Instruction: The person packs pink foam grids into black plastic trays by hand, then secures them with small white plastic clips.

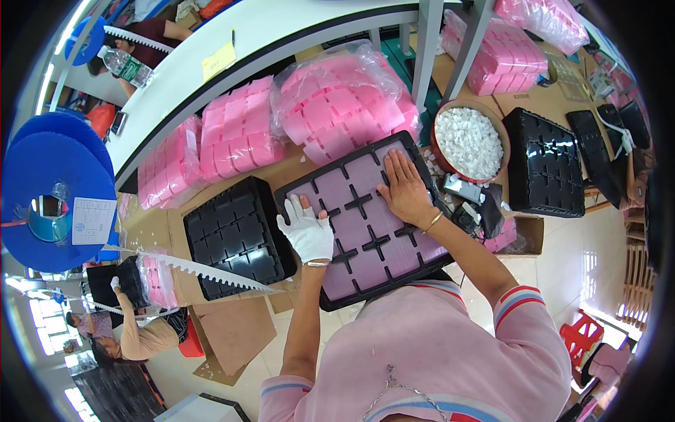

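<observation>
Pink bundles (pixel 344 105) behind; left hand (pixel 308 231), right hand (pixel 408 188) palms down on tray (pixel 344 295).

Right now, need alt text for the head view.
A white-gloved left hand and a bare right hand lie on a black, cross-ribbed rectangular tray filled with lilac-pink material. Beyond it sit pink stacks in clear plastic; glossy black moulded trays flank it, white chunks fill a round brown tub at right.

blue reels (pixel 42 165), bagged pink pieces (pixel 330 102), black trays (pixel 337 299) and a co-worker (pixel 149 336) show this is a factory workshop.
</observation>
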Demonstrator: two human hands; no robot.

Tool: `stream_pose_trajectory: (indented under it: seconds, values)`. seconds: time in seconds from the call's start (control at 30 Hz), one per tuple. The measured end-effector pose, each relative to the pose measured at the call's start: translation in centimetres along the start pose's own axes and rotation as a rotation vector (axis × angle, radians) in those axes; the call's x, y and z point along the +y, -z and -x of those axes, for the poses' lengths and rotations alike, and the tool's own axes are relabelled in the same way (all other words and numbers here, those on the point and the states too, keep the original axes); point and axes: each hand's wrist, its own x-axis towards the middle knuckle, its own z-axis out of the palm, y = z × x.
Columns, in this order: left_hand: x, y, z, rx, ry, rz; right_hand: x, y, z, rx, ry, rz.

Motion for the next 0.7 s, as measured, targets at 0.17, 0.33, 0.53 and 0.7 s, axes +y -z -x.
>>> stream_pose_trajectory:
  seconds: [0.17,0.33,0.53,0.7]
  values:
    - [0.0,-0.1,-0.4,-0.013,0.045,-0.024,0.1,0.9,-0.6,-0.048,-0.014,0.0]
    - [-0.4,-0.6,-0.5,-0.018,0.082,0.022,1.1,-0.2,-0.7,-0.042,-0.039,-0.11]
    - [-1.1,-0.2,-0.7,-0.024,0.022,0.01,1.8,0.8,-2.4,-0.184,-0.094,-0.2]
    - [-0.1,3.0,4.2,0.102,-0.053,0.25,-0.8,4.1,5.0,0.029,0.073,-0.229]
